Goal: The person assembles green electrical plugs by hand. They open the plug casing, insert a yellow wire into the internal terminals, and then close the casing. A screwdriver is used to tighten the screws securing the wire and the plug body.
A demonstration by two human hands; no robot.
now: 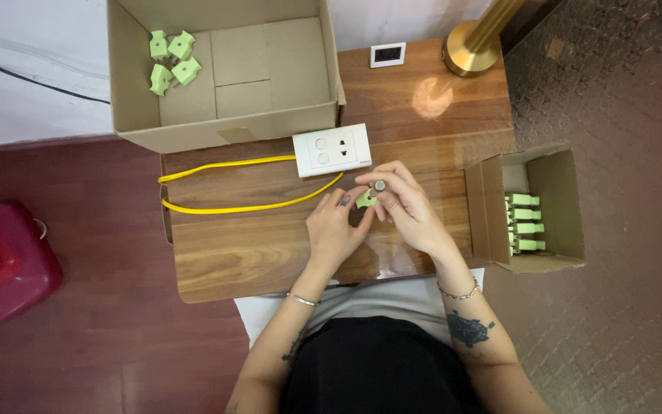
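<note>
My left hand (335, 228) and my right hand (406, 205) meet over the middle of a small wooden table (224, 253). Together they hold a small light-green plug adapter (365, 199). My right fingers also pinch a small round grey part (379, 185) at its top. A white socket block (332, 150) with a yellow cable (224, 207) lies just beyond my hands. Several more green adapters (170, 58) lie in the far left corner of a large open cardboard box (270, 123).
A small open cardboard box (553, 207) at the table's right edge holds a row of green adapters (525, 222). A brass lamp base (469, 47) and a small white device (387, 54) stand at the far edge. A red object (1, 261) sits on the floor to the left.
</note>
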